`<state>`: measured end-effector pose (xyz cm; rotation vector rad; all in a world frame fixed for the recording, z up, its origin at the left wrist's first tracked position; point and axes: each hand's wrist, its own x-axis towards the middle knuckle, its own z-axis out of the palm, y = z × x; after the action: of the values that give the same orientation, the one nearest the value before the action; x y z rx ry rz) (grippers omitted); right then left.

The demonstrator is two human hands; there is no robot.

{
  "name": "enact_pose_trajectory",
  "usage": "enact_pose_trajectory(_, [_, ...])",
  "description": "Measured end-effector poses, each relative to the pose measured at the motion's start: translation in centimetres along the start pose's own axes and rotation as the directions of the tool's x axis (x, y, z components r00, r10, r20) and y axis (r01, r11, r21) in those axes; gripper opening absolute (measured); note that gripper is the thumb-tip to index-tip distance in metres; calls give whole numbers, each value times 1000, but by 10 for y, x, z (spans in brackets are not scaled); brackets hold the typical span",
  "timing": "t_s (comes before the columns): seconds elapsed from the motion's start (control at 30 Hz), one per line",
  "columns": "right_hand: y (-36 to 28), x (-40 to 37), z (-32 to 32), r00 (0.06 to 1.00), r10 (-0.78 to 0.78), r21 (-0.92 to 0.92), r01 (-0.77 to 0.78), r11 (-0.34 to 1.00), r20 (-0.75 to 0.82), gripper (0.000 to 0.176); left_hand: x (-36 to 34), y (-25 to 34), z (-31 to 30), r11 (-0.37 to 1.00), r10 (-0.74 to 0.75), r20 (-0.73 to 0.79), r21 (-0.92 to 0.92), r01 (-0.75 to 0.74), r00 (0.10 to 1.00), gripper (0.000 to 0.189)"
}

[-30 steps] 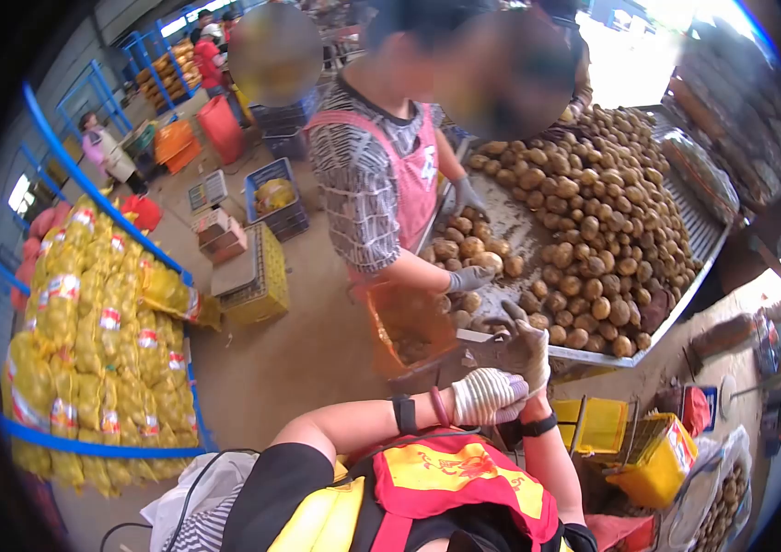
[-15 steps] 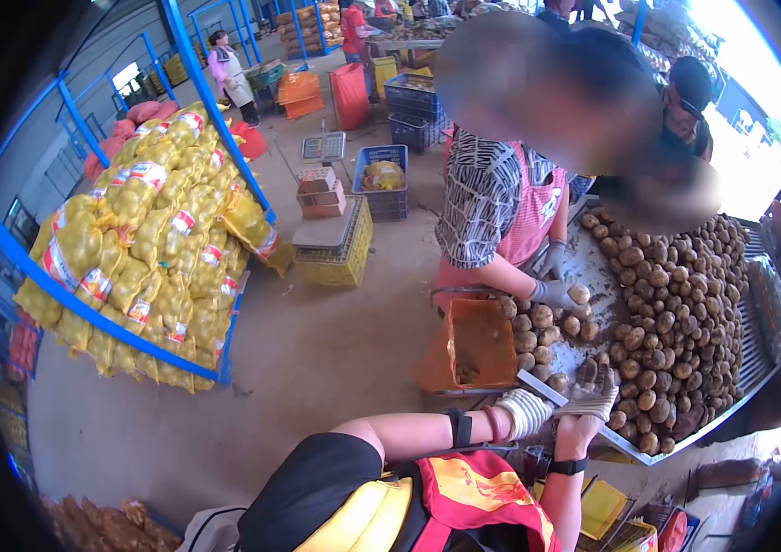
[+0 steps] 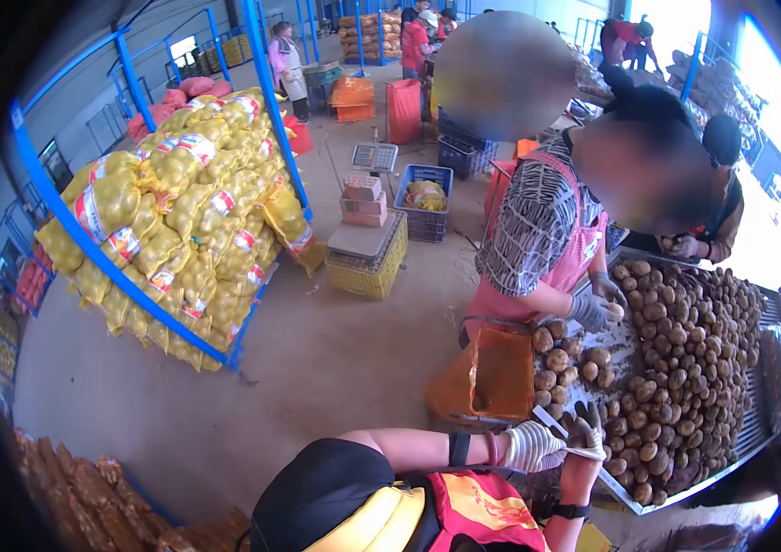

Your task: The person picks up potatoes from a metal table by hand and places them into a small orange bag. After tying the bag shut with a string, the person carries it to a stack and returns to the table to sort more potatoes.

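Gloved hands meet at the near edge of a potato-laden metal surface (image 3: 628, 351): the left hand (image 3: 534, 448) appears closed on the cuff (image 3: 590, 454) of the right glove, while the right hand (image 3: 584, 431) is raised with its fingers spread and grips nothing that can be seen. The cuff lies just to the right of the left fingers, its long axis running roughly left to right across the right wrist. The left forearm reaches along much the same line, and the right forearm rises from below to cross it. Whether the left thumb is tucked inside the cuff cannot be made out.

The right hand is the nearer to the potatoes (image 3: 685, 359), heaped on the surface beyond it and to its right. A smaller cluster lies ahead of both hands, beside an orange bin (image 3: 464, 391). Across the corner, a person in a pink apron (image 3: 567, 267) works with gray gloves (image 3: 593, 313) held close together over the surface; what they hold is unclear. Filled yellow sacks (image 3: 188, 221) stand stacked well off to the left.
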<state>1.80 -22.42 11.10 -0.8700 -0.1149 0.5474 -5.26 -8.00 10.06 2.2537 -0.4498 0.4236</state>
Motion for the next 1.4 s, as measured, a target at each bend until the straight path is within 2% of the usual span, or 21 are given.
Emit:
enact_pose_trajectory(0.1, [11, -1, -20, 974, 183, 157, -203, 967, 132, 58, 0, 5, -18, 997, -53, 42, -49, 55, 998, 23])
enact_pose_trajectory(0.23, [21, 3, -16, 971, 154, 239, -196, 951, 184, 57, -6, -10, -14, 997, -37, 60, -69, 41, 998, 32])
enact_pose_trajectory(0.37, [30, 10, -11, 999, 33, 166, -26, 986, -42, 51, -8, 3, -28, 935, 225, 105, 256, -244, 969, 22])
enact_pose_trajectory(0.47, [44, 27, -4, 973, -4, 72, 21, 997, -230, 44, -21, 10, -8, 871, 266, 126, 394, -294, 956, 20])
enact_pose_trajectory(0.57, [45, 32, 10, 972, -112, -121, 89, 989, -207, 35, -29, -8, 14, 906, 236, 227, 301, -299, 945, 24])
enact_pose_trajectory(0.63, [37, 26, 15, 977, -107, -350, 37, 936, -183, 32, -31, -7, 14, 790, 295, 268, 471, -392, 917, 27])
enact_pose_trajectory(0.83, [50, 38, 23, 925, -365, -521, 259, 813, -110, 48, -31, -8, 16, 905, 316, 316, 183, -385, 894, 28])
enact_pose_trajectory(0.9, [47, 32, 36, 970, -211, -398, 148, 905, -119, 54, -40, -18, 29, 648, 589, 86, 544, -533, 803, 29])
enact_pose_trajectory(0.93, [53, 38, 16, 976, -198, -374, 152, 915, -87, 56, -40, -20, 30, 648, 592, 89, 539, -539, 801, 29])
enact_pose_trajectory(0.97, [61, 51, -23, 973, -222, -425, 227, 876, 62, 57, -37, -21, 28, 460, 673, 136, 692, -556, 727, 29])
enact_pose_trajectory(1.03, [30, 36, 28, 953, -300, -560, 226, 797, -43, 58, -24, -26, 18, 5, 804, 249, 905, -425, 539, 28])
enact_pose_trajectory(1.07, [35, 47, 21, 927, -373, -601, 316, 734, 32, 59, -25, -20, 17, 306, 609, 268, 789, -533, 747, 25])
enact_pose_trajectory(1.1, [35, 55, 8, 891, -445, -644, 393, 657, 90, 60, -19, -12, 9, 789, 383, 360, 352, -504, 851, 24])
enact_pose_trajectory(1.13, [28, 50, 32, 849, -528, -933, 178, 313, -15, 60, -13, 0, -10, 931, 299, 392, 78, -356, 870, 21])
enact_pose_trajectory(1.17, [35, 68, 15, 832, -555, -867, 284, 410, 10, 70, -13, -6, -3, 966, 245, 397, -28, -256, 885, 20])
enact_pose_trajectory(1.2, [21, 58, 22, 804, -590, -885, 222, 409, -71, 70, -14, -10, -1, 979, 193, 401, -131, -153, 896, 22])
enact_pose_trajectory(1.23, [6, 46, 42, 802, -595, -981, 64, 186, -60, 77, -13, -9, -2, 979, 170, 399, 36, -201, 901, 8])
enact_pose_trajectory(1.27, [-7, 35, 61, 814, -578, -994, -102, -48, -55, 86, -16, -11, 2, 984, 174, 182, -74, -163, 968, 11])
enact_pose_trajectory(1.3, [-12, 25, 67, 837, -544, -928, -248, -277, -61, 96, -19, -14, -4, 985, 67, 247, 135, -103, 967, 18])
enact_pose_trajectory(1.37, [-4, 14, 41, 841, -521, -849, -165, -501, 144, 85, -6, 5, -25, 991, -54, -32, -125, 50, 998, 35])
enact_pose_trajectory(1.4, [4, 9, 33, 832, -519, -832, -137, -537, 198, 87, 1, 15, -33, 988, -121, -11, -98, 120, 993, 36])
